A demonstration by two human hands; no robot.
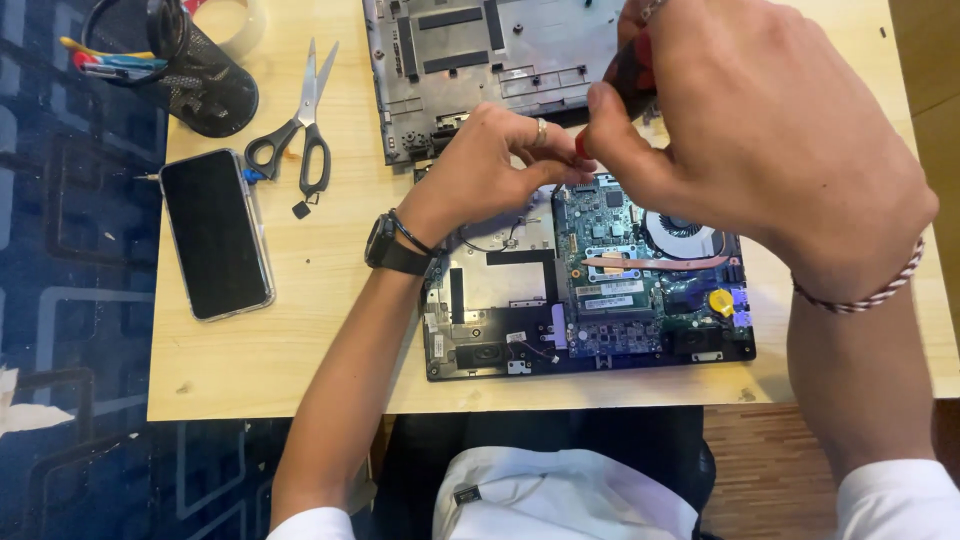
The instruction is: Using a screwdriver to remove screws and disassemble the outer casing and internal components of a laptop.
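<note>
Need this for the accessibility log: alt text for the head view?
Two bare hands work over an opened laptop on a wooden table: the right hand holds a red-handled screwdriver, the left hand steadies its tip. A phone, scissors and the removed bottom cover lie nearby.

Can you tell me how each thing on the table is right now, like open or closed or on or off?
laptop: opened up, circuit board and fan showing.
bottom cover: taken off, lying behind the laptop.
screwdriver: held in the right hand, tip hidden.
left hand: fingers pinched together over the board.
scissors: closed, lying flat.
phone: screen dark, face up.
mesh pen cup: tipped on its side, pens inside.
</note>
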